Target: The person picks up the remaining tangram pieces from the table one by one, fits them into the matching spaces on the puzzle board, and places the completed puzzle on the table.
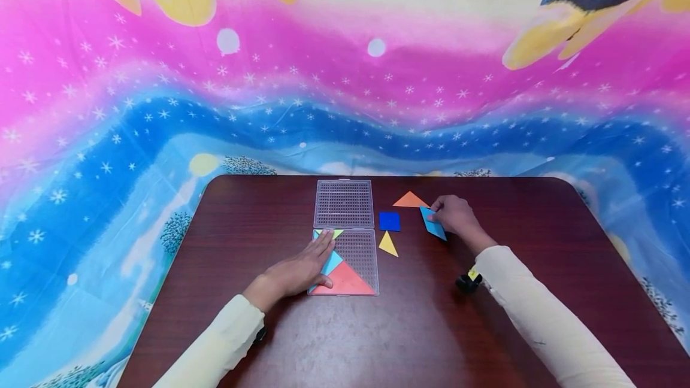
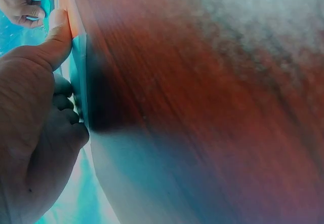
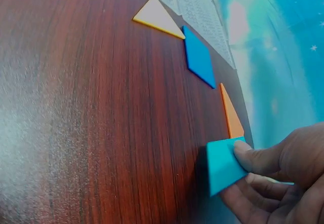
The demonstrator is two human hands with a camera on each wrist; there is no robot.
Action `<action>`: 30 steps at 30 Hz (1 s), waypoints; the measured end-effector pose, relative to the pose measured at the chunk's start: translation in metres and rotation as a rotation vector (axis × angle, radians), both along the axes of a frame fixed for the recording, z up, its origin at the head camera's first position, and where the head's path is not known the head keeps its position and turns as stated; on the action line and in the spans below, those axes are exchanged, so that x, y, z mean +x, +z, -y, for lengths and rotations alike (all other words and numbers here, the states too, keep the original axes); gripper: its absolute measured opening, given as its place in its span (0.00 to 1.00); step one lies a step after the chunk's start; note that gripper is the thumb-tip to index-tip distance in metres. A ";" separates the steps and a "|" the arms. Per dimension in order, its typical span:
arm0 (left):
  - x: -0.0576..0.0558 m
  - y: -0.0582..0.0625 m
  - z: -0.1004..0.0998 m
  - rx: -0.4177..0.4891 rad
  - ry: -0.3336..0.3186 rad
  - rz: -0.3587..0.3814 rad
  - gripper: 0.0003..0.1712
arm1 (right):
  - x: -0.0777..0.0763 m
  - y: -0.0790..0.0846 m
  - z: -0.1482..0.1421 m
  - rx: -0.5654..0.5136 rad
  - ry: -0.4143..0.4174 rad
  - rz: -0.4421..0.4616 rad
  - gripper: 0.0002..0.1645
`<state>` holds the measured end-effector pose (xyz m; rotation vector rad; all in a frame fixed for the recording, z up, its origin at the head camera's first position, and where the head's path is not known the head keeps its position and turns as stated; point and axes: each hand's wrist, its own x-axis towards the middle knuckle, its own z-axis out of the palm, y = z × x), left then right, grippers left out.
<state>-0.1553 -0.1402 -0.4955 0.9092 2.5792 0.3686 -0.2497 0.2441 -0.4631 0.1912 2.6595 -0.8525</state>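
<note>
The work in hand is a tangram set laid out on a dark wood-grain table (image 1: 431,328). The right hand (image 1: 455,215) pinches a light-blue parallelogram piece (image 1: 433,223) between thumb and fingers; the right wrist view shows one edge of the piece raised off the table while the thumb bears on its upper face. The left hand (image 1: 302,268) lies flat, fingers straight, on the near half of a clear hinged tray (image 1: 362,250). Under and beside it sit a red triangle (image 1: 345,280), a light-blue triangle (image 1: 330,263) and a small green triangle (image 1: 330,233). The far half of the tray (image 1: 344,203) holds no piece.

Loose pieces lie on the table between the tray and the right hand: an orange triangle (image 1: 410,200), a dark-blue square (image 1: 389,221) and a yellow triangle (image 1: 387,244).

Probable faults:

- Slip of the parallelogram. The piece is thin and held near one corner only; a shallow pinch is likely to let it rotate or drop.
- Disturbance of loose pieces. The orange triangle lies just beside the right hand, and the square and yellow triangle lie on the path to the tray; a low carry may push them.
- Blocked placement. The left hand covers part of the tray and the seated pieces, so a fresh piece may land on fingers or shift the light-blue triangle.
- Tray movement. If the left hand lifts, the light tray may slide.
</note>
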 end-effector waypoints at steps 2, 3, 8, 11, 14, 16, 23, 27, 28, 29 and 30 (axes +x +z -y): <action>0.000 -0.001 0.001 0.010 0.002 0.007 0.52 | 0.000 0.000 0.000 -0.030 -0.007 0.016 0.17; 0.000 -0.001 0.001 0.016 0.001 0.009 0.52 | 0.000 0.000 0.000 -0.052 -0.017 0.025 0.17; 0.001 -0.002 0.002 0.032 -0.031 -0.002 0.50 | 0.003 0.002 0.004 -0.148 -0.021 0.047 0.18; 0.001 -0.003 0.003 0.029 -0.083 -0.064 0.48 | 0.006 0.007 0.010 -0.196 -0.011 0.060 0.18; 0.002 -0.003 0.003 0.023 -0.139 -0.142 0.45 | 0.009 0.012 0.019 -0.229 0.006 0.066 0.18; 0.002 -0.004 0.002 0.026 -0.168 -0.177 0.44 | 0.011 0.014 0.024 -0.245 0.015 0.069 0.18; 0.004 -0.006 0.003 0.032 -0.201 -0.206 0.41 | 0.018 0.018 0.044 -0.324 0.067 0.065 0.15; 0.004 -0.007 0.003 0.021 -0.203 -0.207 0.40 | 0.019 0.019 0.055 -0.365 0.087 0.081 0.15; 0.004 -0.007 0.003 0.018 -0.202 -0.204 0.40 | 0.020 0.019 0.057 -0.370 0.089 0.086 0.16; 0.005 -0.007 0.002 0.015 -0.202 -0.206 0.40 | 0.020 0.019 0.060 -0.375 0.091 0.091 0.16; 0.005 -0.007 0.002 0.014 -0.201 -0.204 0.40 | 0.020 0.019 0.063 -0.375 0.093 0.095 0.17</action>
